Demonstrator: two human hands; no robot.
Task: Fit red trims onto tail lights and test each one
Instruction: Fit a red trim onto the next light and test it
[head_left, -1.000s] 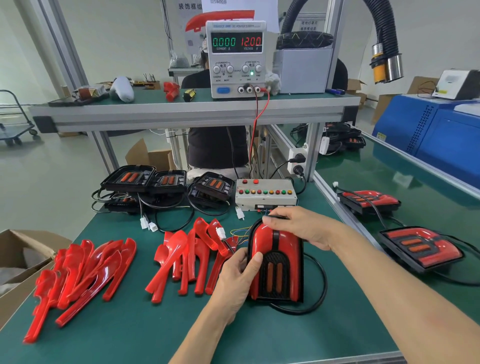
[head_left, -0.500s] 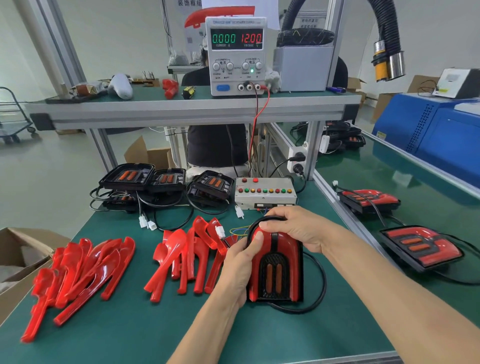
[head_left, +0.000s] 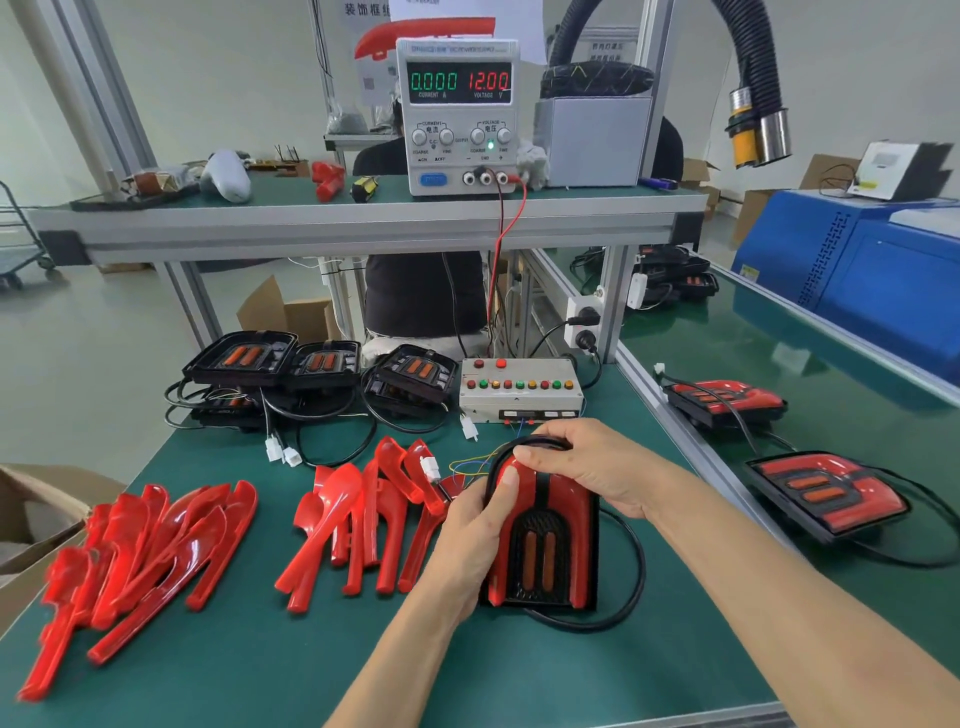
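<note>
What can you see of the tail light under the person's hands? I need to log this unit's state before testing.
The tail light lies flat on the green bench mat, a black housing with a glossy red trim arching over its top and down both sides. Its dark grille centre holds two unlit orange bars. A black cable loops round its right side. The left hand grips its left edge, thumb on the trim; the right hand curls over its top.

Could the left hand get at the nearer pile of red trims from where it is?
Probably yes. The left hand grips the tail light's left edge, and the nearer trim pile lies right beside it on the mat with nothing between. It would have to let go of the light first.
</note>
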